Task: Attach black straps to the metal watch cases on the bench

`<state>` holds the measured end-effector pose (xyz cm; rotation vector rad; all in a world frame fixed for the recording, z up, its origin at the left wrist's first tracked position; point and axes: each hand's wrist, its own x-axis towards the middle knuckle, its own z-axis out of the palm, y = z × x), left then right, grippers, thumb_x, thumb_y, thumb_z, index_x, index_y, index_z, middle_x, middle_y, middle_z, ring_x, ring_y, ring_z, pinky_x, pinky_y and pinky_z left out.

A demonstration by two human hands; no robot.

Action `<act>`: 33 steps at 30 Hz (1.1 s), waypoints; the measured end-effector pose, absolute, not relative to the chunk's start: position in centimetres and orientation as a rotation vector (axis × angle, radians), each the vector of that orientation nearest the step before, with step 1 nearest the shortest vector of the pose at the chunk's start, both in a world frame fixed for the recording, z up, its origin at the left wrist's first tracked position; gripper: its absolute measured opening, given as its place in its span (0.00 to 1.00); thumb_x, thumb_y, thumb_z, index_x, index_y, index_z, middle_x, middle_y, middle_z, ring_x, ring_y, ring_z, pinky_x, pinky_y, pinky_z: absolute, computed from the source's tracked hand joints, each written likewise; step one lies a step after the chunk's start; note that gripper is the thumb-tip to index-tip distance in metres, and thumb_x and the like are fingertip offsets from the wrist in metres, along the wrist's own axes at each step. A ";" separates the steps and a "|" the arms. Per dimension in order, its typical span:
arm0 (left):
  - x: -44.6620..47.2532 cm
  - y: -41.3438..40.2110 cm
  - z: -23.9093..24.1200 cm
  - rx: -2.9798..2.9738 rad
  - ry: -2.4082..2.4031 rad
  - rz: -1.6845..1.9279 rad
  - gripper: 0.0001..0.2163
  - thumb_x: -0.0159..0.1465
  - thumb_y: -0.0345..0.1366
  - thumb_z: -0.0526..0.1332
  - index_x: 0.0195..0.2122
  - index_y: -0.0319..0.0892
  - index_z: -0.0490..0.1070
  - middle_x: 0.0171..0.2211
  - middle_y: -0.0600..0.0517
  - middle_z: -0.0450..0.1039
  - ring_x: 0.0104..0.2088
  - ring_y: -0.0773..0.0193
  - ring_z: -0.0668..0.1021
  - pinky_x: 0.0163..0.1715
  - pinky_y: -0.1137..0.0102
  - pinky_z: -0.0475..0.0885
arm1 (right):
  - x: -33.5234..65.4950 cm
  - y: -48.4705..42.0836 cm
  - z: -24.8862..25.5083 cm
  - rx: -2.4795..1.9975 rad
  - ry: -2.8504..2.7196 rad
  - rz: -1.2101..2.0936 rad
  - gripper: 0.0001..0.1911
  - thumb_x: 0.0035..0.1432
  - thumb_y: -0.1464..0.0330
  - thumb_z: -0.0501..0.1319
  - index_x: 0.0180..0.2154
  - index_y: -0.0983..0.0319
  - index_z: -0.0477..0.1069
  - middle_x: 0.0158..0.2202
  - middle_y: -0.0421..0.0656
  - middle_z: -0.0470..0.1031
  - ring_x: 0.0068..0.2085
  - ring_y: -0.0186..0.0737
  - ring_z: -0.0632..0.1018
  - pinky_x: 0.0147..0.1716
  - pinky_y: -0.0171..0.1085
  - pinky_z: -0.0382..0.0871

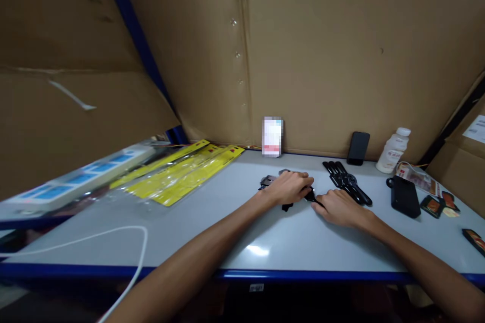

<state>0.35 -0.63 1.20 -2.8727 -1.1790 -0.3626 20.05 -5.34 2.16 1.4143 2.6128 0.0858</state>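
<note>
Standing here watching someone work at this grey-topped table (pixel 189 242), and the busy bit is right in the middle. The right hand (pixel 338 207) has its fingers curled in, thumb laid along the dark end of a small black-handled tool (pixel 310 196), so that grip looks closed. The left hand (pixel 291 186) is bent over the tool's shiny end, fingers closed down with hardly any gap, though its palm hides exactly how it pinches. The tool is low over the tabletop between the two hands; can't tell if it's touching. I'd guess two hands because one end needs steadying. Dark pieces (pixel 268 180) poke out by the left wrist, too covered to name. Just beyond the right hand there's a fanned pile of black-handled utensils (pixel 346 181), probably put there for easy reach. Yellow-backed clear packaging (pixel 182 176) lies off to the left, I reckon so it doesn't crowd the hands. A lit phone (pixel 272 136) stands near the cardboard wall (pixel 322 60), likely so the screen can be seen; a dark phone (pixel 358 148) is over to the right, next to a plastic bottle (pixel 394 151), with a black case (pixel 405 196) nearer the front.
</note>
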 end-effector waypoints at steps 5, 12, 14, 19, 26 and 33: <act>1.2 -0.7 0.8 -2.823 -1.456 -0.477 0.07 0.66 0.36 0.56 0.37 0.43 0.72 0.32 0.49 0.78 0.33 0.57 0.78 0.31 0.67 0.64 | 20.0 -5.4 2.2 1.418 2.631 0.101 0.28 0.73 0.59 0.43 0.41 0.65 0.79 0.39 0.55 0.81 0.41 0.53 0.81 0.40 0.42 0.64; 0.9 -0.5 0.8 -2.886 -1.357 -0.503 0.10 0.62 0.30 0.55 0.41 0.46 0.73 0.34 0.51 0.79 0.35 0.59 0.78 0.32 0.69 0.64 | 20.2 -5.2 1.8 1.421 2.665 0.095 0.27 0.72 0.59 0.43 0.40 0.64 0.79 0.37 0.54 0.80 0.38 0.52 0.81 0.39 0.43 0.64; 0.3 -0.4 1.2 -2.943 -1.280 -0.452 0.09 0.63 0.32 0.56 0.41 0.46 0.73 0.36 0.51 0.79 0.36 0.59 0.78 0.32 0.69 0.64 | 20.2 -5.2 1.7 1.416 2.673 0.099 0.27 0.72 0.59 0.43 0.40 0.64 0.79 0.37 0.54 0.80 0.38 0.52 0.81 0.38 0.43 0.64; -0.4 -0.5 2.0 -2.955 -1.219 -0.369 0.06 0.65 0.37 0.59 0.39 0.44 0.73 0.39 0.50 0.77 0.36 0.59 0.77 0.31 0.69 0.63 | 20.2 -5.2 1.6 1.417 2.674 0.093 0.27 0.72 0.60 0.43 0.39 0.65 0.79 0.36 0.55 0.80 0.38 0.52 0.80 0.39 0.43 0.65; 0.0 -0.7 1.5 -2.885 -1.171 -0.319 0.08 0.69 0.37 0.56 0.44 0.44 0.73 0.42 0.48 0.77 0.36 0.59 0.78 0.31 0.68 0.64 | 20.2 -5.1 1.5 1.414 2.704 0.090 0.28 0.72 0.60 0.43 0.37 0.65 0.79 0.35 0.54 0.80 0.36 0.51 0.80 0.37 0.43 0.63; 0.1 -0.9 1.6 -2.865 -1.147 -0.289 0.09 0.70 0.36 0.53 0.41 0.44 0.73 0.41 0.47 0.77 0.36 0.58 0.78 0.31 0.67 0.64 | 20.2 -5.1 1.7 1.415 2.692 0.082 0.27 0.72 0.60 0.44 0.38 0.64 0.79 0.34 0.53 0.80 0.36 0.51 0.80 0.36 0.42 0.63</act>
